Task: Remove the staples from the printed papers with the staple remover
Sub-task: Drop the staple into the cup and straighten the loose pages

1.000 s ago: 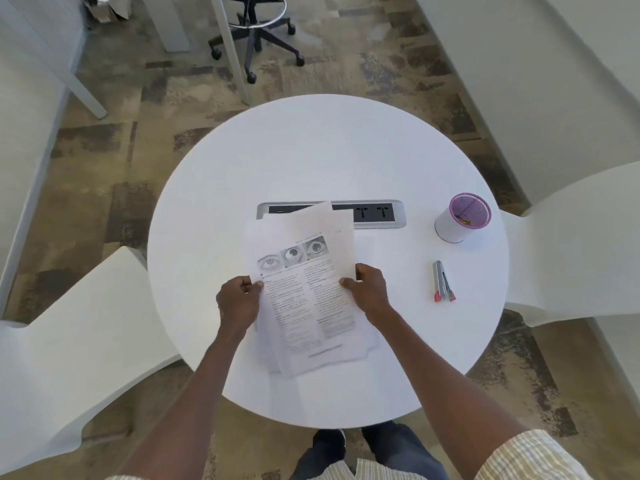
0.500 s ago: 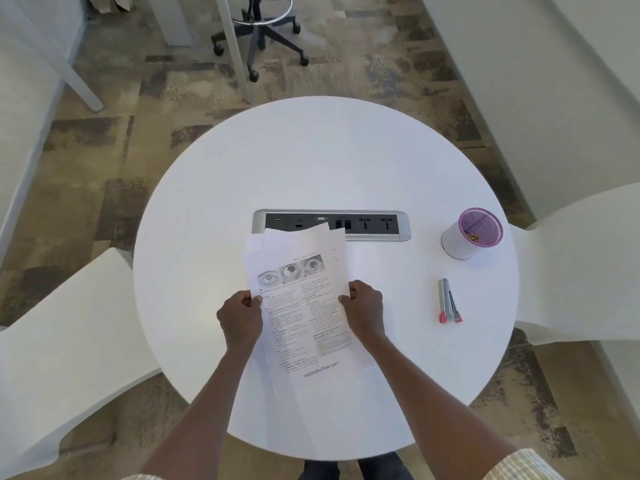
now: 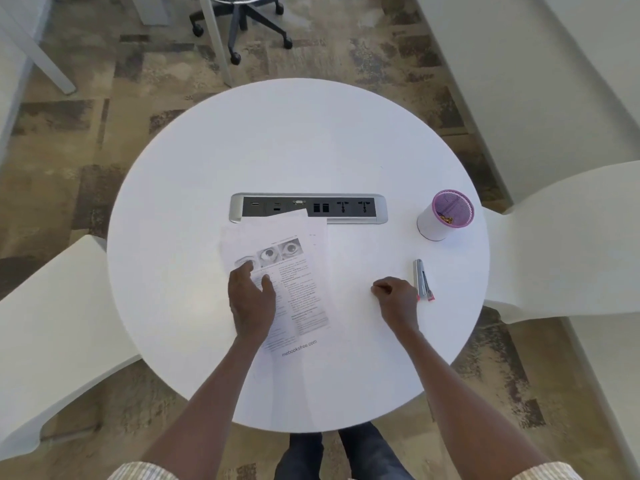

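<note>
Early stage, judging by the layout: no staple is being pulled yet. The stack of white printed papers (image 3: 298, 271) is lying on the round white bench (image 3: 298, 150), near centre-left, and is being pinned flat by the left hand (image 3: 251, 299), fingers spread, grasping nothing. The slim silver staple remover with pink tips (image 3: 423, 280) is lying untouched at the right, just beside the right hand (image 3: 396, 299), which is loosely curled and empty. Staples cannot be made out. Pickup and all removal are being left to do.
</note>
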